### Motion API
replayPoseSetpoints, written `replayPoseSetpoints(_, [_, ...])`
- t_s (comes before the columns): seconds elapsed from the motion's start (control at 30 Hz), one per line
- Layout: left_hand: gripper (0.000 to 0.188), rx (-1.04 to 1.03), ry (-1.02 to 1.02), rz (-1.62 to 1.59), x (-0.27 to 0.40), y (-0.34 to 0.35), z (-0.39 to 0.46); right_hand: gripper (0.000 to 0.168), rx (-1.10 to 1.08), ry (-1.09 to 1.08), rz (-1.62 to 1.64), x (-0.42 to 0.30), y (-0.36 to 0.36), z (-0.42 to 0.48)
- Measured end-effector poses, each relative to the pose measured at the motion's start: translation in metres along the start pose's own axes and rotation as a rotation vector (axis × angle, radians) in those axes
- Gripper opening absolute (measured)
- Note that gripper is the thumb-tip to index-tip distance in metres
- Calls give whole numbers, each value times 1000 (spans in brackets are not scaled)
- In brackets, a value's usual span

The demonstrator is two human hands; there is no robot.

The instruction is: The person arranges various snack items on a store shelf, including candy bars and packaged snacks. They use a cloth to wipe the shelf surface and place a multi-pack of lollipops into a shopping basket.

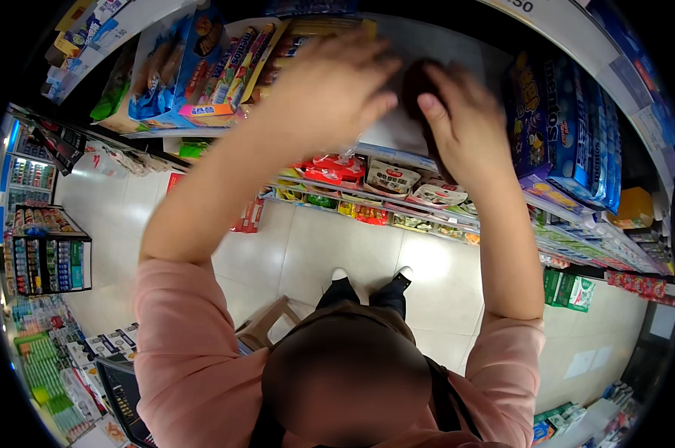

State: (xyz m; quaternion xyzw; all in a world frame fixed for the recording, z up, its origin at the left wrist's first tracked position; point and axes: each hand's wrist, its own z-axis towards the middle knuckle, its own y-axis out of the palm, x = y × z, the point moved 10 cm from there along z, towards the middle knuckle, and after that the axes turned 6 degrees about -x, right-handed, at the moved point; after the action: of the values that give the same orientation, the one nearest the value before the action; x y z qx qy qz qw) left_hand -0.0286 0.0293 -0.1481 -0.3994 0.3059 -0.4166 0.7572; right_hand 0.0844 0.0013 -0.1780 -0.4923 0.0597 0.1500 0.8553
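Observation:
My left hand [343, 84], blurred, is over a yellow-edged display box of candy rolls [273, 70] on the shelf. Its thumb and fingers are apart with nothing visible between them; whether it touches the box is unclear. To its right, my right hand [472, 129] is above the grey shelf board [393, 131], fingers pointing away from me. A dark shape [418, 89] lies along its thumb side and below the palm; I cannot tell whether it is a cloth or a shadow. Mentos rolls [242, 61] stand in a carton left of my left hand.
Blue Mentos packs [586, 134] stand right of my right hand. A blue snack box [175, 73] is at the left. Bagged snacks [390, 176] fill lower shelves, and a price rail [572, 39] curves overhead. Behind my left arm stands a wooden stool [264, 325] on the tiled floor [315, 246].

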Motion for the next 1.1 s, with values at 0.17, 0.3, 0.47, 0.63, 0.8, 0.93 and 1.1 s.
replayPoseSetpoints(0.17, [43,-45,68,-367,68,9,-56,45,-348,-37,85,3,32,-12])
replayPoseSetpoints(0.3, [51,-10,8,-434,77,33,-73,46,-369,-5,-1,12,32,-14])
replayPoseSetpoints(0.47, [56,14,-49,-457,74,42,-76,43,-289,-5,-78,10,38,-7])
replayPoseSetpoints(0.63, [54,38,-107,-421,73,47,-77,44,-366,105,-215,-3,59,14])
replayPoseSetpoints(0.8, [46,124,-131,-381,72,51,-79,46,-292,6,-69,-13,59,16])
replayPoseSetpoints(0.93, [42,140,-159,-391,70,49,-78,46,-327,-9,-139,5,48,5])
replayPoseSetpoints(1.1, [38,124,-162,-405,71,52,-78,45,-238,82,-376,28,27,-8])
